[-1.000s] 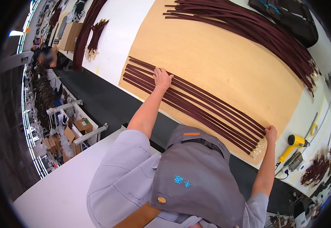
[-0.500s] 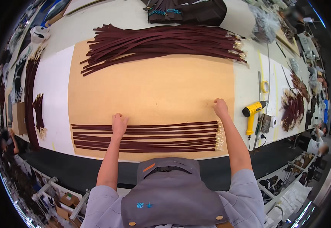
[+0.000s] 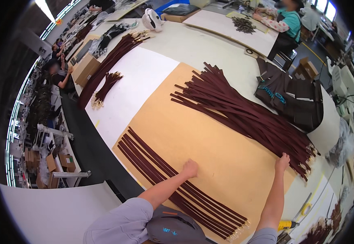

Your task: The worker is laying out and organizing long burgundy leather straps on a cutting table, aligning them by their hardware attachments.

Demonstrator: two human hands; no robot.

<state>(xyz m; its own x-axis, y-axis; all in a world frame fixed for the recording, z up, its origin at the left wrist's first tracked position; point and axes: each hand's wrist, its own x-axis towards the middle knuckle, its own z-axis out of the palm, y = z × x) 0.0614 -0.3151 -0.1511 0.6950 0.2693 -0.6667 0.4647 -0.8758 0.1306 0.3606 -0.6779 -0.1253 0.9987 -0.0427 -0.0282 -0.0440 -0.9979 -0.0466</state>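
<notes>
Long dark maroon straps (image 3: 142,156) with small gold-coloured metal ends lie side by side in a row on the tan sheet (image 3: 173,138). My left hand (image 3: 191,168) is curled closed just beyond this row, over the bare sheet, with nothing visible in it. Farther off lies a larger, fanned-out heap of similar straps (image 3: 242,116), its metal ends at the right. At the near edge of that heap, close to the metal ends, my right hand (image 3: 282,161) has its fingers closed. What they grip is too small to make out.
Dark aprons (image 3: 295,95) lie behind the heap. A yellow heat gun (image 3: 287,225) is at the lower right. More strap bundles (image 3: 107,88), a white fan (image 3: 152,20) and a cardboard box (image 3: 85,69) stand at the left. A co-worker (image 3: 286,24) sits at a far table.
The view has turned, so the table appears slanted. My right hand has moved from above the row's metal ends out to the large heap. My left hand has moved off the straps onto the sheet.
</notes>
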